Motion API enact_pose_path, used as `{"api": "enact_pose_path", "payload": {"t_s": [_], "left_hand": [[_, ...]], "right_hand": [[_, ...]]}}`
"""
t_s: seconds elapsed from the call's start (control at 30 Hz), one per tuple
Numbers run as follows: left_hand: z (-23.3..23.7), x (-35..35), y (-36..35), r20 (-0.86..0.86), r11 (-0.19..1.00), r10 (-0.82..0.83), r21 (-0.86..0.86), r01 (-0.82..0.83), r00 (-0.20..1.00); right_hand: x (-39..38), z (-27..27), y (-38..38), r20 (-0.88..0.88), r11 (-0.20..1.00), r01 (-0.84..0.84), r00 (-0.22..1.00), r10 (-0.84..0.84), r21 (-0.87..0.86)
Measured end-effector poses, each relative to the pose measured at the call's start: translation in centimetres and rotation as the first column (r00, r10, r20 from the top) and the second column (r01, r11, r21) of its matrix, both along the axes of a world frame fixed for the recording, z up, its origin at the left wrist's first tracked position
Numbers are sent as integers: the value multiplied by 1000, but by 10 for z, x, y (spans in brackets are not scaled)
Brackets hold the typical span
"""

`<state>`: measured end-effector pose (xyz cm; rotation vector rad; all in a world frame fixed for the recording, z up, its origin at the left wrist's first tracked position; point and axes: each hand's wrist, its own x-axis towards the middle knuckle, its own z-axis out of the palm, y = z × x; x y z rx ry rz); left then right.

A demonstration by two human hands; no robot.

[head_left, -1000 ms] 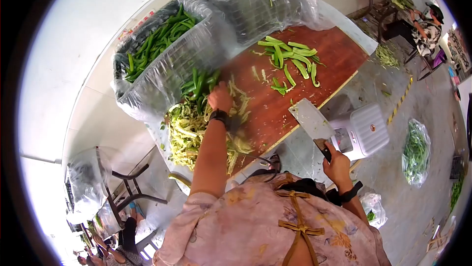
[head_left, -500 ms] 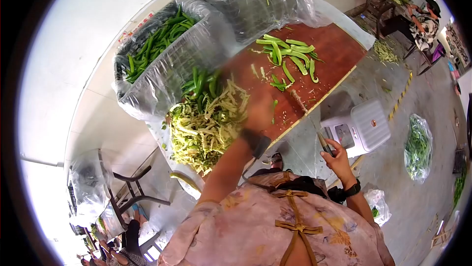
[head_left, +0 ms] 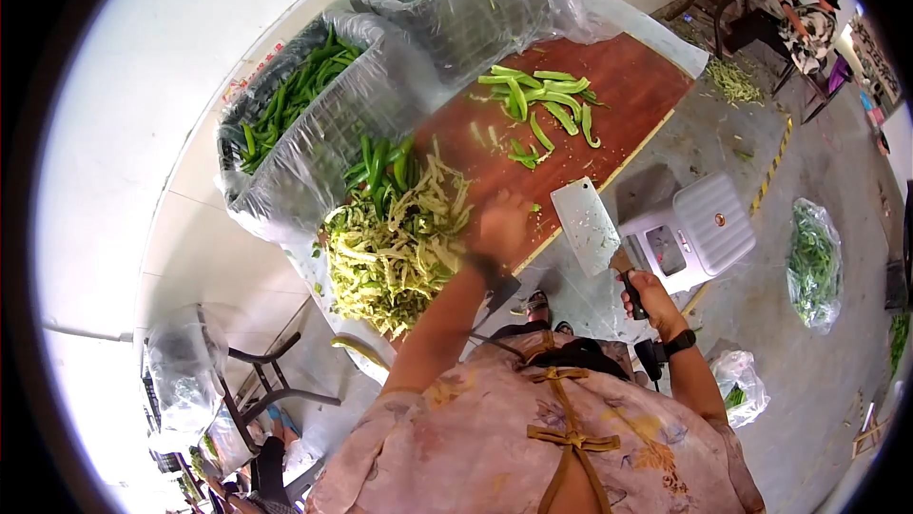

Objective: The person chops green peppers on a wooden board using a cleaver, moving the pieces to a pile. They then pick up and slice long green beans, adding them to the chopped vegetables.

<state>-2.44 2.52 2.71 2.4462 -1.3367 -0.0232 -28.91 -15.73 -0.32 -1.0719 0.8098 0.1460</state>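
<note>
My right hand (head_left: 650, 305) is wrapped round the dark handle of a cleaver (head_left: 587, 227). The broad blade shows its flat face, dotted with bits, beside the front edge of a red-brown cutting board (head_left: 635, 72). My left hand (head_left: 504, 224) is over the board, right of a heap of pale pepper cores and seeds (head_left: 390, 262); motion blurs its fingers. Cut green pepper strips (head_left: 556, 96) lie on the far part of the board. Several whole green peppers (head_left: 383, 172) rest against the heap, near my left hand.
A plastic-lined crate (head_left: 304, 100) holds green peppers, with another lined crate (head_left: 466, 19) beside it. A grey-white plastic stool (head_left: 711, 229) stands on the floor by the board. Bagged greens (head_left: 815, 267) lie farther right. A person (head_left: 808, 29) sits at the upper right.
The cleaver has turned from edge-on to showing its flat face, its blade now at the board's front edge. My left hand stays over the board, still blurred.
</note>
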Motion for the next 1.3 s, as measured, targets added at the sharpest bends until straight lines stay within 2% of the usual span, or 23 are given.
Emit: {"api": "enact_pose_path", "payload": {"t_s": [0.07, 0.13, 0.17, 0.23, 0.37, 0.43, 0.83, 1.13, 1.3], "left_hand": [[1, -12, 4, -15, 1000, 7, -6, -7, 1000], [-13, -19, 7, 91, 999, -5, -54, 10, 996], [-20, -20, 9, 93, 999, -9, -51, 13, 996], [-29, -22, 13, 178, 984, -27, -169, 58, 984], [-28, -32, 12, 124, 994, -1, -106, 14, 992], [-27, -32, 13, 30, 996, -9, -93, 12, 1000], [-26, -35, 17, 74, 1000, 1, -20, 0, 997], [-24, -33, 18, 29, 999, -4, -36, 5, 1000], [-28, -33, 17, 44, 1000, -5, -29, 6, 999]], "right_hand": [[3, -3, 3, 26, 999, 10, 1000, -9, -51], [10, 2, 10, -30, 987, -2, 1000, -3, -162], [11, -2, 13, -18, 988, 32, 999, -35, -151], [12, -6, 15, 1, 988, 27, 1000, -27, -149], [14, -12, 21, 49, 991, -3, 999, 9, -133], [14, -13, 23, 49, 992, -16, 999, 22, -125], [9, -25, 38, 79, 996, 2, 997, 4, -86], [8, -27, 44, 96, 994, 19, 995, -8, -107], [28, -34, 45, 120, 982, 36, 993, -14, -187]]}}
